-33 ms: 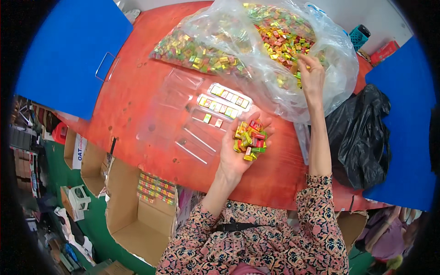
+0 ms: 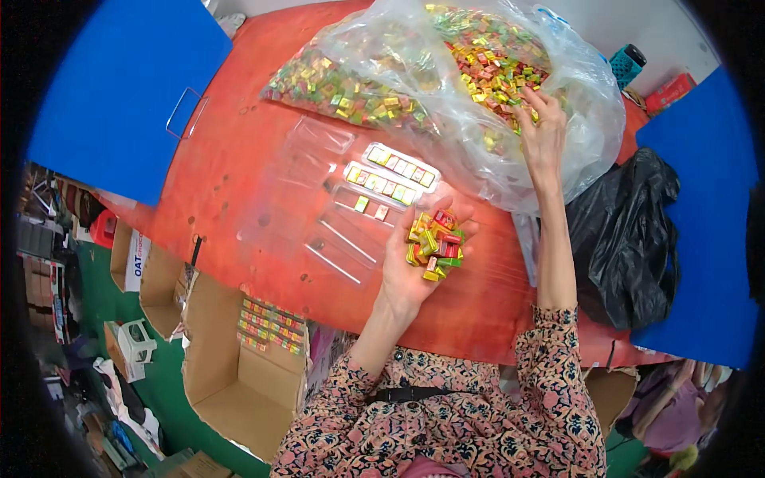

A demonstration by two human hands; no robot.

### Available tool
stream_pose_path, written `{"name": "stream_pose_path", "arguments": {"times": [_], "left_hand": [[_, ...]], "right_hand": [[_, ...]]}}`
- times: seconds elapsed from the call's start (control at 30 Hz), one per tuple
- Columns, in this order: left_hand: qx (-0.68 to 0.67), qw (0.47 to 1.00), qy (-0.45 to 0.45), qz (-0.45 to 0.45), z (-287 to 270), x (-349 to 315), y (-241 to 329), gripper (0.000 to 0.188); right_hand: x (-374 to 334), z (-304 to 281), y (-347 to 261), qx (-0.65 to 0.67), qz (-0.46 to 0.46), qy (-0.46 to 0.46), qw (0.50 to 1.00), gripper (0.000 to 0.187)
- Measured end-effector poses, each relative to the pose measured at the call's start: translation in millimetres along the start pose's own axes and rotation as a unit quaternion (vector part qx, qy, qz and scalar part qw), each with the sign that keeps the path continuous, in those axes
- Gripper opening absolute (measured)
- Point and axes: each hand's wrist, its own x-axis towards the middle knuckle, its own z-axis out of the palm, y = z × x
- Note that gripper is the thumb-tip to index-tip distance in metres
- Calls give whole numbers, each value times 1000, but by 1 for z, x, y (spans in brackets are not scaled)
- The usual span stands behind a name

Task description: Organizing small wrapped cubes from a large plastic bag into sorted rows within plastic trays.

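Note:
My left hand (image 2: 404, 267) is turned palm up over the red table, its fingers cupped under a heap of small wrapped candies (image 2: 437, 241) in yellow, red and green. My right hand (image 2: 544, 131) reaches into the mouth of a big clear plastic bag (image 2: 591, 103), its fingers apart over the loose wrapped candies (image 2: 498, 76). No candy shows clearly between those fingers. Beyond my left hand lie clear plastic trays. The far tray (image 2: 401, 164) and the middle tray (image 2: 379, 186) each hold a row of candies; the nearer tray (image 2: 347, 209) has two.
Clear empty trays (image 2: 319, 139) lie on the left of the red table (image 2: 215, 175). A black plastic bag (image 2: 633, 239) slumps at the right edge. Below the table's left edge stands an open cardboard box (image 2: 239, 398) with filled candy packs (image 2: 271, 327). Blue panels (image 2: 127, 95) flank the table.
The fingers of my right hand have shifted slightly and straightened over the candies in the bag. My left hand and its heap stay in place.

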Motion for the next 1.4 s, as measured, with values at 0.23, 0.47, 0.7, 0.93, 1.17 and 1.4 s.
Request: {"name": "stream_pose_path", "arguments": {"times": [0.23, 0.47, 0.7, 0.93, 1.17, 1.4], "left_hand": [[3, 999, 33, 0, -13, -22, 4, 51], [-15, 992, 123, -22, -44, -33, 0, 46], [-86, 993, 73, -28, -54, -36, -1, 47], [-72, 992, 104, 17, -55, -40, 3, 47], [-68, 992, 107, -23, -53, -40, -3, 42], [-74, 990, 116, -17, -57, -40, -1, 39]], "right_hand": [[-58, -23, -92, 196, 19, -467, 862, 29], [-101, -26, -97, 94, -95, -528, 838, 20], [-95, -13, -101, 117, 76, -615, 776, 10], [-90, 16, -101, 186, 152, -559, 794, 7], [-98, 91, -104, 177, 87, -423, 885, 7], [-114, 119, -97, 121, 35, -445, 887, 6]]}}
